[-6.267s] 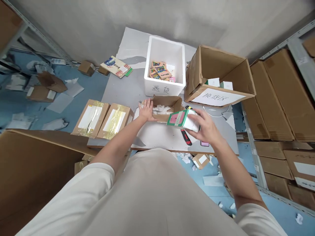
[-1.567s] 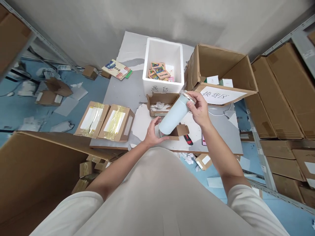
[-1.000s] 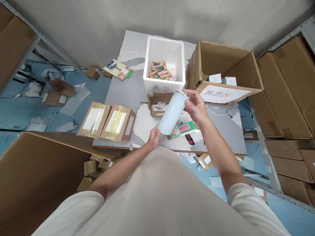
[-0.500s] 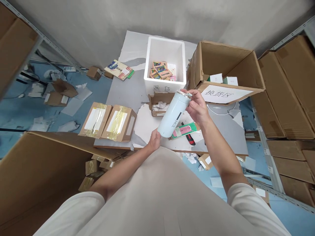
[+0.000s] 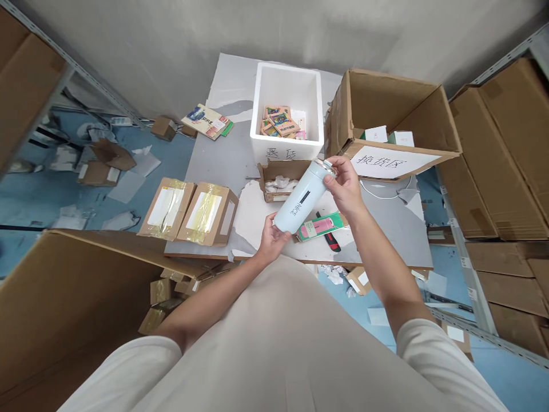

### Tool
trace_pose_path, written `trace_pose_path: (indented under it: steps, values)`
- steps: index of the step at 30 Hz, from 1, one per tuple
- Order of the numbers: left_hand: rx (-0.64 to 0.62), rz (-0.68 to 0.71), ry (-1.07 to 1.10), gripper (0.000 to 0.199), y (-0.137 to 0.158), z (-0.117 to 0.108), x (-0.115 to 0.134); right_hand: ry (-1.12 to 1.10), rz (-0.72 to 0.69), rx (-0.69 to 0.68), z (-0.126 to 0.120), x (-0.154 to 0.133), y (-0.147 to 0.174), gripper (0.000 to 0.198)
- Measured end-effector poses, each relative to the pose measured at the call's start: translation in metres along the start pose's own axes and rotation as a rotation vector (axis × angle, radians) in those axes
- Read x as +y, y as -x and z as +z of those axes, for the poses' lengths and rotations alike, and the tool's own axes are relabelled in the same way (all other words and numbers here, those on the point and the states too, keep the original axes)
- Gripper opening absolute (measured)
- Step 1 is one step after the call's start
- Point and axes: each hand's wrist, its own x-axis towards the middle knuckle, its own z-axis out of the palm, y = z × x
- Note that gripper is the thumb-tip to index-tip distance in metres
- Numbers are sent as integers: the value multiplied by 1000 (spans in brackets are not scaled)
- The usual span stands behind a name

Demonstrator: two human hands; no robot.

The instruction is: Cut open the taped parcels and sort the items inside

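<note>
A light blue thermos bottle (image 5: 303,197) with a metallic ring at its top is held slanted above the table's front part. My left hand (image 5: 273,239) is closed round its bottom end. Fingers and thumb of my right hand (image 5: 344,184) grip the lid end. Dark lettering on the bottle's side faces up. Beneath it on the table lies a green and pink carton (image 5: 321,226), partly resting over a red and black box cutter (image 5: 332,242). A small opened cardboard box (image 5: 274,197) with white crumpled paper inside sits just behind the bottle, which covers part of it.
A white foam box (image 5: 286,147) holding several small packs stands at the back. Right of it is a large carton (image 5: 448,129) with white boxes inside. Two taped parcels (image 5: 206,214) stand at the left, with flat packets (image 5: 207,121) behind. Shelving with cartons (image 5: 506,274) borders the right.
The bottle has turned about its length, so its lettering faces up more. My left hand has shifted its hold further round the bottom. My right hand stays at the lid end.
</note>
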Motion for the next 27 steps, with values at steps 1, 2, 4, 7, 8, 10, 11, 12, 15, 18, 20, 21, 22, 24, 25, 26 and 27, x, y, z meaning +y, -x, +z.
trace_pose_path:
  steps: [1, 2, 4, 7, 8, 10, 11, 12, 15, 18, 20, 21, 22, 24, 25, 26, 27]
  values:
    - [-4, 2, -7, 73, 1, 0, 1, -5, -24, -25, -2, -3, 0, 50]
    - [-10, 0, -15, 73, 2, 0, 2, -12, -43, -57, -4, -6, 1, 51]
    - [-41, -22, -23, 80, 3, 0, 2, -25, -54, -126, -8, -12, 1, 54]
    - [-99, -76, 3, 93, 4, 2, 0, -8, -24, -189, -13, -17, 2, 57]
    - [-112, -92, 14, 95, 4, 3, -2, 9, -13, -197, -15, -17, 3, 59]
    - [-121, -119, 27, 97, 4, 4, -7, 50, -4, -194, -18, -16, 4, 65]
    - [-127, -134, 27, 98, 3, 4, -10, 66, -6, -187, -19, -14, 6, 66]
    - [-135, -149, 20, 99, 3, 4, -14, 79, -12, -178, -21, -13, 8, 66]
    - [-170, -160, -68, 103, -5, 1, -27, 129, -38, -120, -33, -11, 17, 61]
    - [-291, -77, -437, 96, -23, 5, -45, 239, -58, -16, -57, -16, 33, 56]
    - [-393, -33, -857, 97, -41, 20, -62, 331, -82, 90, -79, -22, 47, 52]
    - [-411, -34, -1055, 106, -50, 31, -72, 377, -94, 150, -89, -25, 54, 50]
    - [-442, -51, -1211, 112, -59, 43, -83, 423, -104, 211, -99, -27, 62, 48]
    - [-485, -162, -1380, 111, -72, 66, -103, 513, -106, 306, -116, -31, 77, 50]
    - [-478, -234, -1410, 106, -75, 74, -111, 550, -102, 341, -121, -31, 83, 51]
    - [-458, -288, -1415, 100, -77, 79, -117, 578, -96, 368, -126, -30, 89, 52]
    - [-430, -310, -1399, 93, -78, 80, -121, 598, -91, 393, -128, -28, 94, 53]
